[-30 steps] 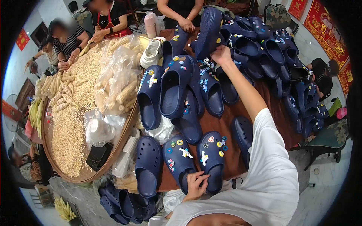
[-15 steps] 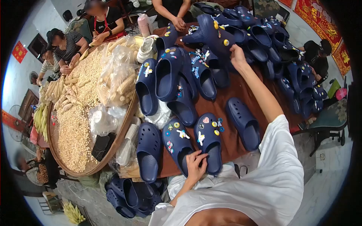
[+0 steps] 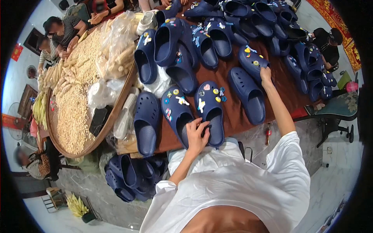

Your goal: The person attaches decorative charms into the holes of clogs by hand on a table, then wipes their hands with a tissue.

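My right hand (image 3: 265, 75) grips the opening edge of a navy clog with yellow charms (image 3: 252, 62), held above the brown cloth. Just left of it lies a plain navy clog (image 3: 245, 95) without charms. At the table's front edge, my left hand (image 3: 197, 134) rests with bent, spread fingers over the openings of two decorated clogs, the left one (image 3: 176, 110) and the right one (image 3: 210, 105). Whether its fingertips press on them is unclear. Beside these sits another plain clog (image 3: 147, 120).
A round tray (image 3: 86, 151) of corn kernels and cobs stands at the left, with a bagged pile of cobs (image 3: 116, 58). More navy clogs (image 3: 268, 23) cover the back and right. Clogs (image 3: 134, 174) hang below the front edge. Several people sit around.
My right hand has brought the decorated clog down from the back pile toward the front right. The view has shifted, so the table sits higher. My left hand stays at the two front clogs.
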`<state>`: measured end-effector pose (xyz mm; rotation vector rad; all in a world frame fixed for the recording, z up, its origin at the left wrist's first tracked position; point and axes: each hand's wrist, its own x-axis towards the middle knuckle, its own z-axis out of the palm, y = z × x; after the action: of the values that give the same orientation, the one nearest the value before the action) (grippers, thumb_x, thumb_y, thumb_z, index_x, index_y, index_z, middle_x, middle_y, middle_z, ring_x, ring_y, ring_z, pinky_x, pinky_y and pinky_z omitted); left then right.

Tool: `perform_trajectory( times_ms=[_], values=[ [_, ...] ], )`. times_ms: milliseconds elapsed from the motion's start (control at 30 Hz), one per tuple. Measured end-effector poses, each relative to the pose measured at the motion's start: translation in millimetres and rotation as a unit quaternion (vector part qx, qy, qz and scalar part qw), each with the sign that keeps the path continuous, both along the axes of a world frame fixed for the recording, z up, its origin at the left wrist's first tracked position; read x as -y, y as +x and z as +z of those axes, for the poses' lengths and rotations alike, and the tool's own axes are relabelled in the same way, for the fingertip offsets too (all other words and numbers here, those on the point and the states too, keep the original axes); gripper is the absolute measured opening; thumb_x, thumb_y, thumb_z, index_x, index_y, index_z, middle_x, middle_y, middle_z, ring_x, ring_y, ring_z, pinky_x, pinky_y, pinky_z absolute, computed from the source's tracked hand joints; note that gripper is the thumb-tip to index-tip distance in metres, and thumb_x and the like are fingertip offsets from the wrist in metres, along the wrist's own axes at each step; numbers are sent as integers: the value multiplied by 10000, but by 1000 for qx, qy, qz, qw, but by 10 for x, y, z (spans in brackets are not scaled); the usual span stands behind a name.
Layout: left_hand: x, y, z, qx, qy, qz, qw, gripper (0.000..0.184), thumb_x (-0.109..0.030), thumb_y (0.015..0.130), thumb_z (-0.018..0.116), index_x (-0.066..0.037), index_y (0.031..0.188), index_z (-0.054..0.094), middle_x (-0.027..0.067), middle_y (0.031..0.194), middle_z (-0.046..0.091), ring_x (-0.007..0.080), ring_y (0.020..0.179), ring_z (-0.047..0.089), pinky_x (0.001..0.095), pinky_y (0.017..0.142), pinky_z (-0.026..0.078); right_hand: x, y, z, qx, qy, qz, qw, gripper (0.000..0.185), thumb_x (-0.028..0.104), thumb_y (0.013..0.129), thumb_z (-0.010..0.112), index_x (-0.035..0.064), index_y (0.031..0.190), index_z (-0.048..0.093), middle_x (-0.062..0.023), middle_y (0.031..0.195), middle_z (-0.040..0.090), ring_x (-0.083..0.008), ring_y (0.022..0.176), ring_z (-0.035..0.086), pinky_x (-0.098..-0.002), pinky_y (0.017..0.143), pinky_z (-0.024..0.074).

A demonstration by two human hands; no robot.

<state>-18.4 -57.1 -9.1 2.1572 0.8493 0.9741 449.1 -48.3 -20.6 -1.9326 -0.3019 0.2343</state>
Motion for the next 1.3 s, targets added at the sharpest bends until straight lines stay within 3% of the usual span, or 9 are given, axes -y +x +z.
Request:
perform_trajectory(
  times_ms=[167,267,333,400,667,867,1000,1067,1300],
  values=[
    [17,3,-19,2,-6,1,1000,322,-40,749,718,-123,1060,708,123,1162,588,289,1008,499,384,884,435,69,204,-322,95,-61,26,993,387,124,852,480,-48,1173,612,-183,1079,668,-262,1002,639,-377,903,467],
    [14,-4,-31,-6,16,3,1000,318,-37,748,719,-123,1054,709,121,1163,588,289,1008,498,382,883,437,234,-64,-45,162,-154,66,972,467,206,860,580,-66,1239,576,-259,1138,658,-357,1091,629,-411,952,463],
    [20,0,-53,-9,16,14,1000,319,-34,749,718,-125,1054,710,117,1162,586,291,1012,496,383,881,438,368,-227,-27,168,-175,52,969,596,247,862,636,-36,1363,481,-283,1362,514,-373,1262,513,-408,1066,398],
    [30,-2,-43,-1,18,4,1000,319,-34,749,718,-124,1055,709,115,1158,584,295,1013,495,388,882,437,500,-270,-147,214,-155,72,962,628,247,840,637,-53,1364,460,-318,1321,518,-424,1265,490,-443,1082,380],
    [51,-27,-42,4,67,10,998,301,-61,747,714,-121,1041,707,116,1159,588,325,1048,501,409,907,440,857,-54,-529,151,-72,161,973,412,47,870,583,-7,1277,550,-173,1170,656,-263,1101,632,-345,966,468],
    [86,-41,-101,30,74,20,997,297,-72,733,718,-132,1023,690,98,1141,585,334,1057,504,417,908,458,810,314,-962,192,-20,164,967,384,86,903,577,1,1277,557,-209,1172,642,-279,1071,646,-352,931,497],
    [90,-61,-92,39,92,16,995,307,-61,726,720,-119,1025,687,100,1135,583,326,1049,507,405,898,467,916,-488,-400,435,-102,69,892,373,149,916,604,23,1266,574,-195,1184,616,-332,1113,588,-432,973,435],
    [96,-64,-90,38,88,18,995,309,-62,720,727,-114,1023,694,97,1138,586,320,1052,509,396,902,477,956,-971,-73,480,-42,123,867,318,143,918,606,30,1215,604,-160,1191,610,-336,1127,559,-453,983,399],
    [45,-84,-45,17,80,16,997,323,-67,717,724,-123,1034,711,99,1158,602,303,1036,521,382,870,467,1016,-2292,259,359,35,381,851,222,20,891,561,11,1103,624,-161,1087,596,-337,1068,557,-420,965,421]
  ],
)
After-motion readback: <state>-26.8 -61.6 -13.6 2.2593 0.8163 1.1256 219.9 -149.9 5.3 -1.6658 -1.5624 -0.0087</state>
